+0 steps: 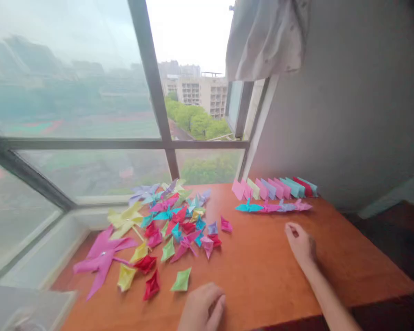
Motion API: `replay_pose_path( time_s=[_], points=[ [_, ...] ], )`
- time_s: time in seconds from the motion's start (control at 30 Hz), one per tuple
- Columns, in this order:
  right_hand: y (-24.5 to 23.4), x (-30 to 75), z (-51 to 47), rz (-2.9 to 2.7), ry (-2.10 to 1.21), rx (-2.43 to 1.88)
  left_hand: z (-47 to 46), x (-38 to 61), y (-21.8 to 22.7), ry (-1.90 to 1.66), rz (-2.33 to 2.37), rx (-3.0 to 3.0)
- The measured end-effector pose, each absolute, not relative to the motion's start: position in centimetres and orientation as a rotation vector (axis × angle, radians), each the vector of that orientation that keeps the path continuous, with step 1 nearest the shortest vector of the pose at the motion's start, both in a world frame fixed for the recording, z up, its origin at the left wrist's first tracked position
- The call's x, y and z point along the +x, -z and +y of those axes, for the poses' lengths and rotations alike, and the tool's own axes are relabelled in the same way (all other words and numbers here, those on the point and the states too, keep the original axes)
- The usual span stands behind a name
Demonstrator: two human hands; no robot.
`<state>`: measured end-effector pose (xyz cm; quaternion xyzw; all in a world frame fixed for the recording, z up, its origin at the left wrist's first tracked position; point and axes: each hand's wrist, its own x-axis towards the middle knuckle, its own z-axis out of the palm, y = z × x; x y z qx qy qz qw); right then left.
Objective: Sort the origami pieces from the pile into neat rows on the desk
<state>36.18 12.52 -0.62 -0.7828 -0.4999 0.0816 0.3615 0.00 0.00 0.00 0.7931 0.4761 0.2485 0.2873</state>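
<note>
My left hand (203,307) rests at the front edge of the wooden table, fingers curled and thumb alongside, with nothing showing in it. Just beyond it lies a green folded paper boat (181,279). On the table's right side my right hand (301,244) is loosely closed, and no object shows in it. Past its fingers runs a row of folded paper cranes, among them a blue crane (249,207) and a pink crane (302,206). Behind them several folded cards or papers (279,187) stand in a line.
A heap of colourful origami (179,220) covers the table's left part, with a pink pinwheel (101,253) and a yellow pinwheel (127,218) beside it. Windows (89,144) rise behind the wooden table (258,266). A curtain (265,41) hangs by the right wall.
</note>
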Motion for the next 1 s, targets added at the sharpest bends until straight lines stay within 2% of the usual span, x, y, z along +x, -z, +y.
replay_pose_path(
  time_s=[0.27, 0.53, 0.77, 1.0],
  points=[
    [2.0, 24.8, 6.2, -1.549, -0.49, -1.682, -0.5, -0.6, -2.7, -0.86, 1.266, 2.031],
    [2.4, 21.8, 4.0, -1.603, -0.603, -1.589, 1.4, -4.6, -5.8, -0.972, 1.591, 2.02],
    [2.3, 21.9, 4.2, -1.567, -0.607, -1.576, 5.0, -7.4, -6.3, -0.797, 1.901, 2.14],
    [2.4, 21.8, 4.2, -1.572, -0.582, -1.56, 6.9, -6.9, -6.4, -0.586, 1.973, 2.169]
  ],
)
